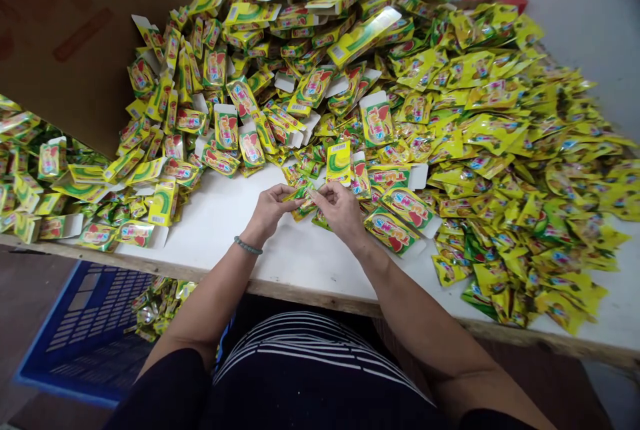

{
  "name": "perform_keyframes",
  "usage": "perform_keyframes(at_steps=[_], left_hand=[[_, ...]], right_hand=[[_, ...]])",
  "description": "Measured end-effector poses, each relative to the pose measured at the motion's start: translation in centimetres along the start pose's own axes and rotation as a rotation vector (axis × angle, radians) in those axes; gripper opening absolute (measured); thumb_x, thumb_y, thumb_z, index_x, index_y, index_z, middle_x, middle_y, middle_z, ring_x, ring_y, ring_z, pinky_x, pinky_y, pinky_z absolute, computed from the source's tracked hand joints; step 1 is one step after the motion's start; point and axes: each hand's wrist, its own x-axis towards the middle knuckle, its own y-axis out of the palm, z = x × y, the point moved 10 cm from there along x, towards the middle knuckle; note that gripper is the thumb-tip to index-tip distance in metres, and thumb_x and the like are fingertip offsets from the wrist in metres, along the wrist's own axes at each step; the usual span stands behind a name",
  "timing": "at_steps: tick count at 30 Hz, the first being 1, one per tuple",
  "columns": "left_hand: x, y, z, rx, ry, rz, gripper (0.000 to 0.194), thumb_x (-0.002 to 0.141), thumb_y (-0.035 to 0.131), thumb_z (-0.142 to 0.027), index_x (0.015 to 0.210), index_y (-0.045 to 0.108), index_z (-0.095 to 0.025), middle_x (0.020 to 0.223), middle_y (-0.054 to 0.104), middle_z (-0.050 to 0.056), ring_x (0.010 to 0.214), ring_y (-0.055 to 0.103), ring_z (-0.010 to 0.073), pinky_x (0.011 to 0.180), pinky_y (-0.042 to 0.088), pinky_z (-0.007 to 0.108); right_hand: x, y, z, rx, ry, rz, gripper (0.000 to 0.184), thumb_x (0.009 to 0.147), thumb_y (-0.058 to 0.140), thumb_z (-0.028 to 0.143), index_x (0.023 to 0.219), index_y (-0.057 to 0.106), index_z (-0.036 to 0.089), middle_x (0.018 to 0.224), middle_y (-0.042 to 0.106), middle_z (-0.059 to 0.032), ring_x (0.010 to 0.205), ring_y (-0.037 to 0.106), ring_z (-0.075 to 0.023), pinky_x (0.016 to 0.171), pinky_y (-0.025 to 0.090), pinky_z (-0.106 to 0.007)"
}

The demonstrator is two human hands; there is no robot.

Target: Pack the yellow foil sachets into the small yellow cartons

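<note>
My left hand (271,210), with a beaded bracelet on its wrist, and my right hand (341,209) meet over the front of the table. Between their fingertips they pinch a small green-and-yellow packet (306,194), partly hidden by the fingers. Just beyond my right hand stands a small yellow-green carton (339,162). Beside that hand lie flat cartons with open white flaps, among them one printed carton (393,230). A few small green packets (311,162) lie loose right behind my fingers.
A large heap of open-flapped cartons (250,30) fills the back. Yellow pouches (500,130) are piled at the right, reaching the table edge. A big cardboard box (90,30) stands at left. Below the wooden edge sits a blue crate (75,323) with green packets inside.
</note>
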Motion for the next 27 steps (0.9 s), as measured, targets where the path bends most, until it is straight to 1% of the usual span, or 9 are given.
perform_keyframes(at_steps=[3, 8, 11, 13, 16, 19, 21, 23, 27], left_hand=[[0.0, 0.5, 0.2, 0.035, -0.006, 0.069, 0.039, 0.049, 0.092, -0.022, 0.078, 0.067, -0.014, 0.072, 0.070, 0.000, 0.065, 0.064, 0.0118, 0.066, 0.052, 0.025], [0.0, 1.0, -0.7, 0.034, -0.033, 0.122, 0.040, 0.051, 0.084, -0.014, 0.085, 0.064, -0.016, 0.079, 0.069, -0.001, 0.067, 0.064, 0.0116, 0.064, 0.052, 0.025], [0.9, 1.9, -2.2, 0.023, -0.081, 0.138, 0.044, 0.054, 0.082, -0.019, 0.093, 0.061, -0.019, 0.081, 0.070, 0.000, 0.070, 0.067, 0.0158, 0.070, 0.055, 0.032], [2.2, 2.3, -3.5, 0.138, -0.048, 0.061, 0.039, 0.060, 0.082, -0.026, 0.091, 0.059, -0.019, 0.074, 0.069, 0.001, 0.068, 0.065, 0.0176, 0.069, 0.053, 0.033], [4.6, 3.9, -6.0, 0.383, 0.120, -0.134, 0.037, 0.065, 0.083, -0.037, 0.081, 0.055, -0.021, 0.063, 0.061, 0.001, 0.068, 0.064, 0.0214, 0.067, 0.048, 0.032], [6.7, 7.7, -7.4, 0.645, 0.295, -0.230, 0.046, 0.058, 0.089, -0.038, 0.082, 0.054, -0.023, 0.067, 0.062, 0.003, 0.087, 0.066, 0.0304, 0.075, 0.044, 0.033], [8.1, 10.0, -7.1, 0.816, 0.312, -0.243, 0.053, 0.052, 0.092, -0.035, 0.089, 0.055, -0.022, 0.077, 0.067, 0.008, 0.096, 0.066, 0.0358, 0.078, 0.043, 0.035], [9.5, 10.9, -6.3, 0.917, 0.258, -0.230, 0.059, 0.049, 0.092, -0.029, 0.094, 0.056, -0.021, 0.079, 0.069, 0.010, 0.097, 0.066, 0.0383, 0.078, 0.042, 0.035], [10.9, 8.7, -6.2, 0.712, 0.186, -0.162, 0.061, 0.046, 0.084, -0.012, 0.102, 0.060, -0.018, 0.067, 0.063, 0.003, 0.081, 0.066, 0.0310, 0.070, 0.041, 0.031]], right_hand=[[0.3, 0.5, 0.2, -0.021, -0.012, 0.102, 0.039, 0.075, 0.073, 0.055, 0.090, 0.065, 0.019, 0.086, 0.067, -0.0049, 0.073, 0.059, -0.0181, 0.063, 0.047, -0.029], [0.4, 0.4, 0.7, -0.184, -0.012, 0.203, 0.038, 0.079, 0.069, 0.052, 0.062, 0.057, 0.020, 0.058, 0.054, 0.0016, 0.059, 0.047, -0.0147, 0.057, 0.038, -0.028], [1.0, -2.0, 1.1, -0.198, -0.024, 0.073, 0.026, 0.080, 0.070, 0.044, 0.073, 0.061, 0.021, 0.064, 0.059, -0.0001, 0.061, 0.049, -0.0163, 0.060, 0.040, -0.029], [1.4, -4.6, 1.3, -0.211, -0.025, -0.097, 0.022, 0.081, 0.069, 0.042, 0.081, 0.062, 0.021, 0.069, 0.062, -0.0032, 0.063, 0.052, -0.0189, 0.063, 0.043, -0.032], [1.5, -8.5, 1.5, -0.163, -0.049, -0.374, 0.025, 0.087, 0.062, 0.044, 0.095, 0.062, 0.020, 0.081, 0.065, -0.0090, 0.073, 0.058, -0.0236, 0.072, 0.049, -0.037], [1.0, -11.4, 1.5, -0.086, -0.060, -0.593, 0.035, 0.089, 0.058, 0.046, 0.109, 0.060, 0.017, 0.098, 0.067, -0.0154, 0.091, 0.062, -0.0278, 0.085, 0.050, -0.043], [0.8, -12.2, 1.7, -0.034, -0.061, -0.640, 0.040, 0.089, 0.057, 0.048, 0.112, 0.060, 0.015, 0.104, 0.067, -0.0177, 0.099, 0.062, -0.0291, 0.091, 0.049, -0.045], [0.8, -12.4, 2.2, 0.021, -0.069, -0.620, 0.040, 0.089, 0.057, 0.049, 0.111, 0.061, 0.016, 0.104, 0.067, -0.0179, 0.102, 0.062, -0.0294, 0.093, 0.049, -0.046], [0.6, -12.2, 2.7, 0.097, -0.047, -0.560, 0.034, 0.087, 0.060, 0.048, 0.103, 0.062, 0.018, 0.099, 0.069, -0.0141, 0.095, 0.063, -0.0268, 0.087, 0.050, -0.041]])
